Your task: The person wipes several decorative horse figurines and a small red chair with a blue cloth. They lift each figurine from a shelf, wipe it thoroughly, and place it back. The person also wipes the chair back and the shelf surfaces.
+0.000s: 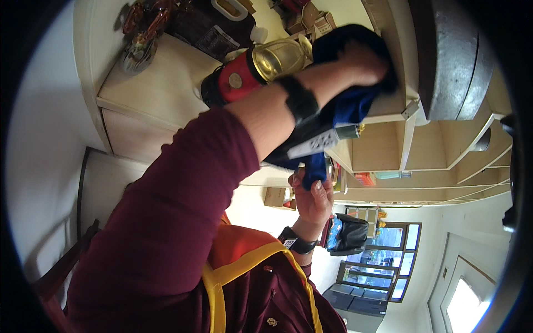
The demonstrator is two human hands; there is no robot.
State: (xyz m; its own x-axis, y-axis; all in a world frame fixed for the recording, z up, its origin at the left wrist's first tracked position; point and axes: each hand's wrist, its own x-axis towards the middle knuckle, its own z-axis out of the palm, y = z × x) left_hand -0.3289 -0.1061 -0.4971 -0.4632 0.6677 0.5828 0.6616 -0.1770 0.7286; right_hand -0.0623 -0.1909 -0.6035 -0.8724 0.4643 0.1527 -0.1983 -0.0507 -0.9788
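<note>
A dark blue cloth (pixel 354 102) hangs in front of the shelf at the upper right. My left hand (pixel 364 62) is blurred and lies against its upper part; the fingers cannot be made out. Lower down, my right hand (pixel 314 195) pinches a narrow end of the cloth between thumb and fingers. Beside my left forearm lies a lantern with a red body (pixel 237 81) and a gold-coloured wire cage. Between the hands, a white strip with a printed code (pixel 314 143) crosses the dark material, near a small green cylinder (pixel 347 132).
A dark plastic jug (pixel 212 35) with a white cap and glossy brown objects (pixel 145 25) stand on the pale wooden cabinet (pixel 154 79). Open wooden shelves (pixel 379 145) run along the right, with a large grey rounded case (pixel 454 70) above. A cardboard box (pixel 275 196) and a black chair back (pixel 352 234) are farther off.
</note>
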